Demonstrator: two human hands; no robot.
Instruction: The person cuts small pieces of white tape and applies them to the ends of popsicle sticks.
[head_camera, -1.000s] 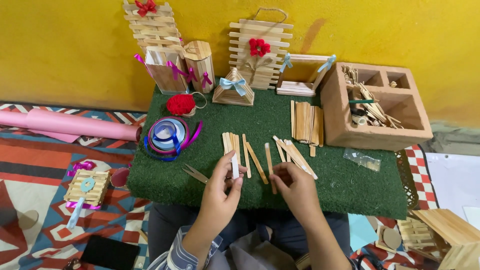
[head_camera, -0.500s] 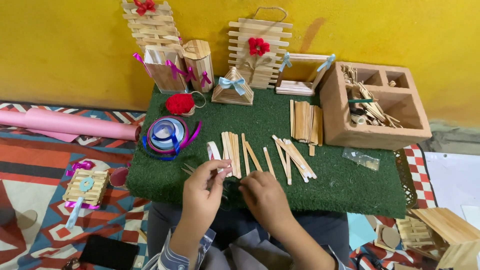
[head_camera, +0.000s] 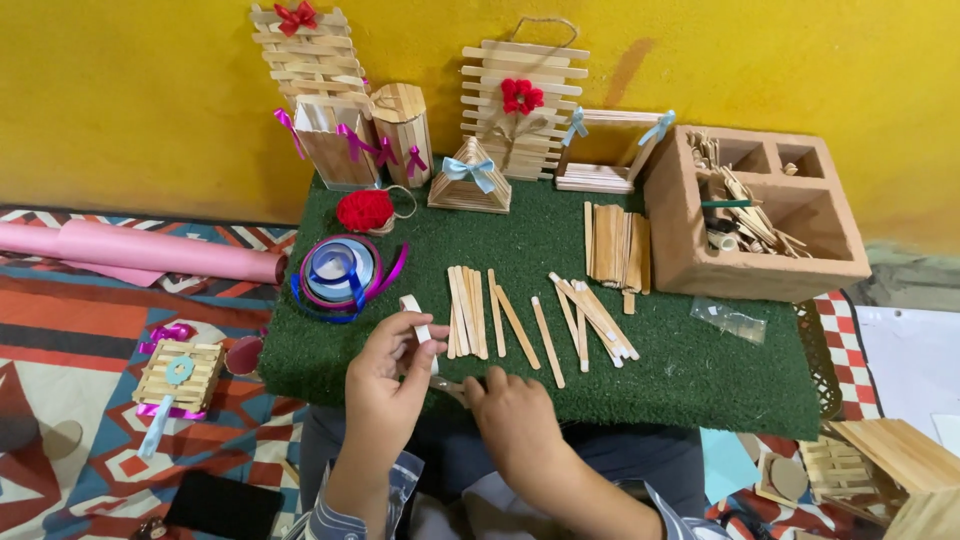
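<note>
Two hands have drawn back toward the near edge of the green turf board (head_camera: 700, 390) since the earlier views, where they worked further in among the loose sticks; both now sit close together at the near-left part of the board, which suggests the work has passed from picking among the sticks to handling one small piece at the edge. Left to right: the left hand (head_camera: 385, 385) is raised just over the near edge, its thumb and forefinger pinched narrowly on a short white strip (head_camera: 418, 318), which stands tilted above the fingertips and rises toward the ribbon spool (head_camera: 340, 272) lying further in, near the left edge. The right hand (head_camera: 515, 415) lies just beside it, knuckles up, fingers curled down onto the turf; a thin stick (head_camera: 448, 388) shows between the two hands, and the right fingertips appear to press or pinch its end, though the contact itself is hidden. The stick lies flat along the near edge, below the white strip and apart from it. Further in, the row of loose craft sticks (head_camera: 500, 320) lies untouched, near both hands but clear of them. A stacked bundle of sticks (head_camera: 612, 245) sits toward the right, beside the wooden compartment box (head_camera: 760, 275) at the far-right corner.
</note>
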